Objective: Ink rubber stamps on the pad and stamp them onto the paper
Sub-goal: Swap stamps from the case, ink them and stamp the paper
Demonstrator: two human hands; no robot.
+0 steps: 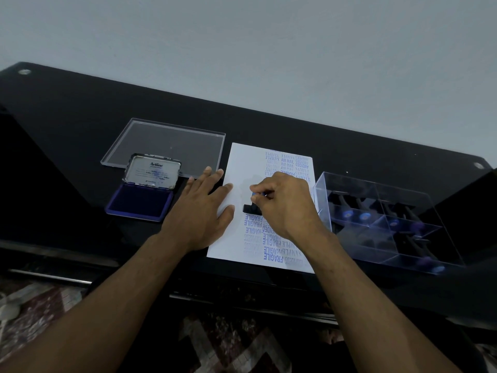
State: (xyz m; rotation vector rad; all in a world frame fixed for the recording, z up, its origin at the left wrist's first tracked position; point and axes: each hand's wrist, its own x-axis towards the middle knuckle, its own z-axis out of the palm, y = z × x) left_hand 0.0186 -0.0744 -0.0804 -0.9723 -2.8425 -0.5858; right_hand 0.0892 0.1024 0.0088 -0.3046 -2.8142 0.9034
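We are looking down at a black table [80, 125] with a white sheet of paper [242, 162] lying in the middle of it. The paper is carrying rows of blue stamped words, among them FRAGILE, AIR MAIL and SAMPLE. Our right hand [285, 205] is curling its fingers around the top of a black rubber stamp [251, 208] with a blue cap, and the stamp's base is sitting on the paper, just above a column of FRAGILE prints. Our left hand [200, 208] is lying flat with fingers spread and straight, its fingertips pressing on the left edge of the paper while the palm is resting on the table.

Just left of that hand, the ink pad [139, 201] is sitting open, its dark blue pad facing up and its metal lid [153, 170] standing tilted back. Behind it a clear plastic lid [166, 144] is lying flat on the table. To the right of the paper, a clear divided box [387, 219] is holding more dark stamps with blue and purple caps.
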